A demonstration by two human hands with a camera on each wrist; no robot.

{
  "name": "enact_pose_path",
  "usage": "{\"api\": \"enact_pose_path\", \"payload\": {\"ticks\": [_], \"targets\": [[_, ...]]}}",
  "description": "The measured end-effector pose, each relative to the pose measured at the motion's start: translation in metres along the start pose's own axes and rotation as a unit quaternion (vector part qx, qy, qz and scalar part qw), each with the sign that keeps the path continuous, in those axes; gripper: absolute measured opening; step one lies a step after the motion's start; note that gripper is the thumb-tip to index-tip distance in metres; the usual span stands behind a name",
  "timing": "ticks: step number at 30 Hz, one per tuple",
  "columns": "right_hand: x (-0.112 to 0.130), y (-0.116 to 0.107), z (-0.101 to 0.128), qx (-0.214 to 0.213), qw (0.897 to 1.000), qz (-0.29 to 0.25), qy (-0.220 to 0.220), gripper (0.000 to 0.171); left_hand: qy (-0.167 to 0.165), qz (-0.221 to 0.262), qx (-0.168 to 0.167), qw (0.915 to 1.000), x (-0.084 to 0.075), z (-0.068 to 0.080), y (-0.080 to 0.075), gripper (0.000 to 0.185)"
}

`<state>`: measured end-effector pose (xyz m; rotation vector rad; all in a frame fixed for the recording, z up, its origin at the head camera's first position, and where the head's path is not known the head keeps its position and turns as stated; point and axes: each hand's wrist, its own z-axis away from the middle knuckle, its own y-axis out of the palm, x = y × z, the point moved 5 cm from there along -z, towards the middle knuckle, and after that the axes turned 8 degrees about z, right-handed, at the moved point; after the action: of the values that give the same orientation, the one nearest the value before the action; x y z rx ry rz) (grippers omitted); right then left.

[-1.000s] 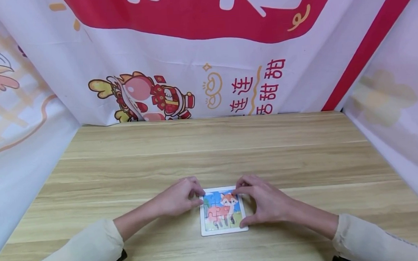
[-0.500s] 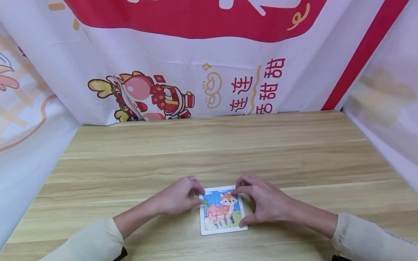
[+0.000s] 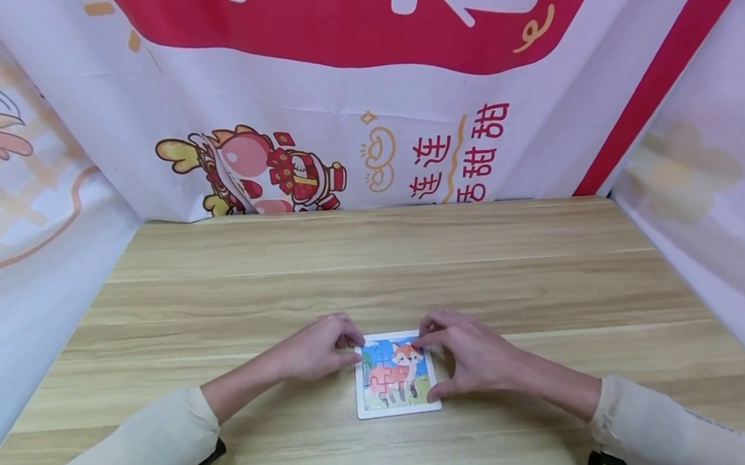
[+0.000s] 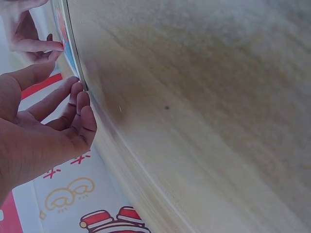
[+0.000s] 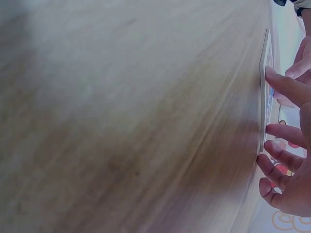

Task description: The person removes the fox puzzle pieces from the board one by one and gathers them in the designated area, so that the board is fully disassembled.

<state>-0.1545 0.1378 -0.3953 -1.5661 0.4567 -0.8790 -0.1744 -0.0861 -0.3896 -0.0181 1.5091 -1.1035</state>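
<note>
A small square puzzle with a white frame lies flat on the wooden worktop, near its front edge and between the two hands. The picture on it shows an orange fox on grass under a blue sky, and all pieces seem to sit in place.

The left hand rests on the worktop at the left side of the puzzle. Its fingers are loosely curled, and the fingertips touch the far left corner of the frame; they do not close around anything.

The right hand is at the right side. Its index finger lies on the upper right part of the puzzle, near the fox's head, and the thumb touches the near right corner of the frame. The fingers are quite straight and spread apart.

A red and white banner with cartoon figures hangs behind the worktop.
</note>
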Motion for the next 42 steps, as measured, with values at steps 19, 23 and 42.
{"api": "enact_pose_path", "payload": {"ticks": [19,23,42], "targets": [[0.0016,-0.001,-0.0003,-0.014,1.0,0.003,0.001,0.07,-0.021,0.01,-0.035,0.9991,-0.0008,0.0,0.0045,0.021],[0.0016,-0.0011,-0.0002,-0.013,1.0,0.0,0.002,0.07,-0.018,0.009,-0.037,0.9991,-0.0007,0.0002,0.0041,0.021],[0.0007,-0.0004,0.0004,-0.019,1.0,0.004,-0.001,0.07,-0.023,0.016,-0.034,0.999,-0.0004,0.0012,0.0036,0.02]]}}
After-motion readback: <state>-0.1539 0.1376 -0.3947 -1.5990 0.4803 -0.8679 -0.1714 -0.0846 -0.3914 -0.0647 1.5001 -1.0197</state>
